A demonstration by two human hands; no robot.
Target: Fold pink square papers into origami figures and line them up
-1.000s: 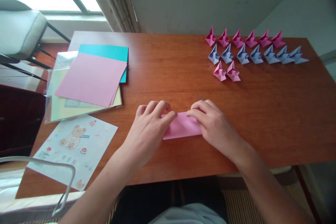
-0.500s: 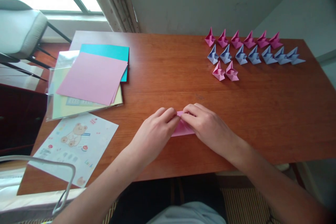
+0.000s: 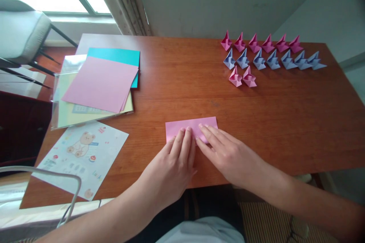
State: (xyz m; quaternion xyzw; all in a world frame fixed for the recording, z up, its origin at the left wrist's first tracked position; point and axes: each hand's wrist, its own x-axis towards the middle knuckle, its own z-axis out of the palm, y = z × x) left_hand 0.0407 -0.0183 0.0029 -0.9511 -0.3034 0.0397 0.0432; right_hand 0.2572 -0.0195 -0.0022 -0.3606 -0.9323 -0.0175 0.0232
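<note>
A pink folded paper strip (image 3: 185, 126) lies flat on the wooden table (image 3: 182, 83) near its front edge. My left hand (image 3: 173, 165) rests with its fingers stretched out flat on the strip's near edge. My right hand (image 3: 225, 152) lies beside it, fingers also flat and pressing on the right part of the strip. Neither hand grips anything.
Rows of small folded paper figures stand at the back right: pink ones (image 3: 258, 43), blue ones (image 3: 273, 60) and two more pink ones (image 3: 242, 78). Pink sheets (image 3: 99, 83) over a teal sheet (image 3: 114, 55) lie at the left in a clear sleeve. A bear-printed sheet (image 3: 81, 155) lies nearer.
Both hands drew back toward me and flattened; the pinched, doubled-over paper now lies spread out as a flat strip under my fingertips.
</note>
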